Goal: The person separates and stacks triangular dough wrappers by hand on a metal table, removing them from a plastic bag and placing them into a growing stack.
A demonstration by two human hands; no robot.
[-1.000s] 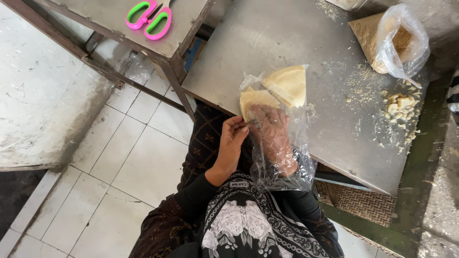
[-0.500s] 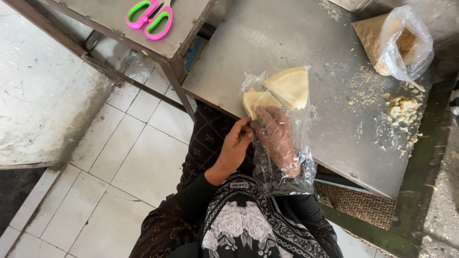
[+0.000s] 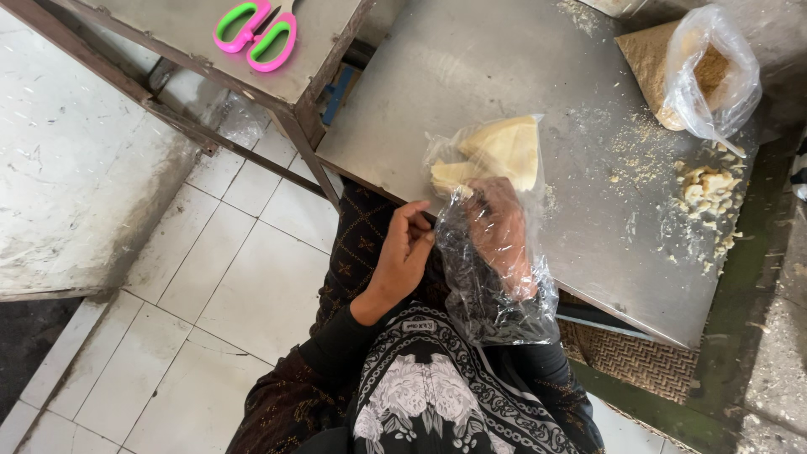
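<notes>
My right hand (image 3: pixel 498 235) is pushed inside a clear plastic bag (image 3: pixel 492 290) that lies over the near edge of the steel table (image 3: pixel 471 76). Its fingers touch pale yellow wedge-shaped pieces (image 3: pixel 504 151) at the bag's far end; I cannot tell how firmly they hold them. My left hand (image 3: pixel 405 252) pinches the left edge of the bag near its mouth, just off the table's edge above my lap.
Pink and green scissors (image 3: pixel 255 32) lie on a second table at top left. At the steel table's far right stands a plastic bag of brown crumbs (image 3: pixel 702 71), with loose crumbs and pale scraps (image 3: pixel 706 189) beside it. White floor tiles (image 3: pixel 227 277) lie to the left.
My left hand has shifted slightly down and left along the bag's edge. My right hand stays inside the bag against the wedges.
</notes>
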